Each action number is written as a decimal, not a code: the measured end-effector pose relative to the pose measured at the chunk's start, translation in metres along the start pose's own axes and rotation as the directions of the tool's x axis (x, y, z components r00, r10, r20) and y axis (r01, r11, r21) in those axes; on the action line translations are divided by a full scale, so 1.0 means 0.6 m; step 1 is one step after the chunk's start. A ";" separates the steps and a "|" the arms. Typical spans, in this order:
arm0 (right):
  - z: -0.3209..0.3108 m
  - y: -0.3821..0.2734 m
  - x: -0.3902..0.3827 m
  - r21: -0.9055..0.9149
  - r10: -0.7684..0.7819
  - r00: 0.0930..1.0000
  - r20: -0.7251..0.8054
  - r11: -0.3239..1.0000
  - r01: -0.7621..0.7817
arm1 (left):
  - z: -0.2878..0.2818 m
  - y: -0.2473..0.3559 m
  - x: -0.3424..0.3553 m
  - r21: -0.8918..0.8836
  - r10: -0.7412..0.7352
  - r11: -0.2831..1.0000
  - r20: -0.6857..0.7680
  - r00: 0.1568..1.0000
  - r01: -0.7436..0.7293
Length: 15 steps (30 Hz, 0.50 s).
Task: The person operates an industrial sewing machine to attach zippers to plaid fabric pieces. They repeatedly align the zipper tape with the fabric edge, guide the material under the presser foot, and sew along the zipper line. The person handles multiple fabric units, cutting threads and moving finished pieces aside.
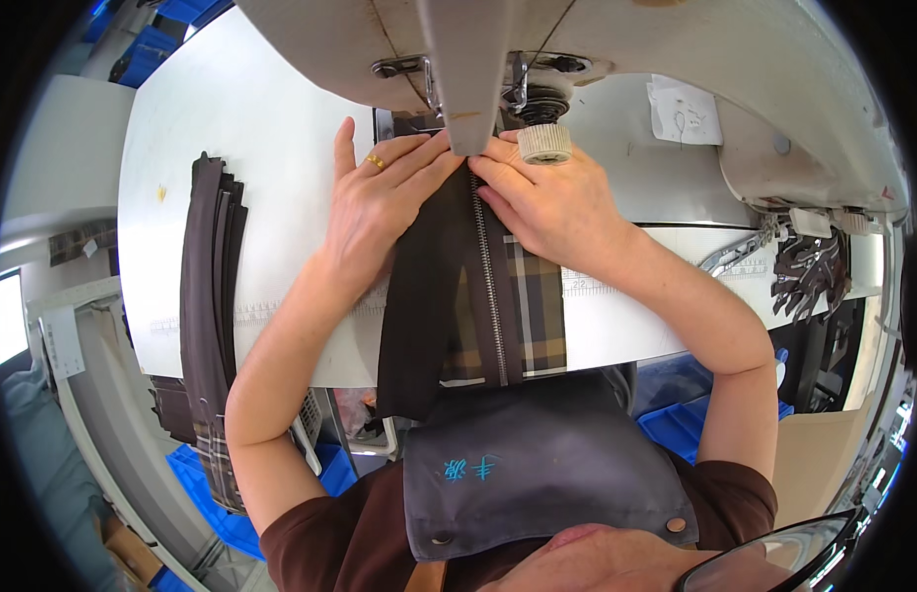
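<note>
A plaid fabric panel [540, 296] in brown, black and white lies under the sewing machine head [466, 79]. Down its length runs a metal-toothed zipper [488, 281] on dark tape, with a dark fabric strip [419, 306] along its left side. My left hand [384, 192] rests open on the dark strip, fingers stretched toward the needle area and thumb spread away. Flat over the right side of the zipper and plaid lies my right hand [552, 192], its fingers extended toward the same spot. The machine head hides the needle and some fingertips.
A stack of dark fabric strips [210, 266] hangs over the table's left edge. A printed ruler scale [616, 283] crosses the white table [310, 340]. At right are a cutter knife [740, 252] and a bunch of zipper pulls [809, 268]. Blue bins [676, 424] stand below.
</note>
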State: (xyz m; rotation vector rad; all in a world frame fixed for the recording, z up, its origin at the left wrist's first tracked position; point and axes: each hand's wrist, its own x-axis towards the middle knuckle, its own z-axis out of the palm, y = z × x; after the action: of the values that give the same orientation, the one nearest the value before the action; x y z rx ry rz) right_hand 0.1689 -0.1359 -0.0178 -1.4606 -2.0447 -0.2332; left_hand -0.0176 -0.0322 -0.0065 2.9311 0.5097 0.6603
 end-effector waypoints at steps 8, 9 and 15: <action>-0.013 0.013 0.002 -0.097 0.068 0.985 0.157 0.994 -0.053 | -0.016 0.012 -0.007 -0.004 -0.025 1.000 0.152 0.988 0.026; -0.015 0.014 0.003 -0.093 0.075 0.980 0.185 0.994 -0.058 | -0.018 0.015 -0.007 -0.025 -0.046 0.998 0.168 0.985 0.051; -0.021 0.011 0.002 -0.128 0.088 0.974 0.209 0.990 -0.062 | -0.019 0.028 -0.006 -0.034 -0.097 0.994 0.165 0.982 0.104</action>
State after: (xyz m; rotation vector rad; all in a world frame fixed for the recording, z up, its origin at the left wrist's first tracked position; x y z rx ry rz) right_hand 0.1793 -0.1381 -0.0084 -1.6982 -2.1715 -0.1782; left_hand -0.0208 -0.0490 0.0050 2.8647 0.6128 0.4099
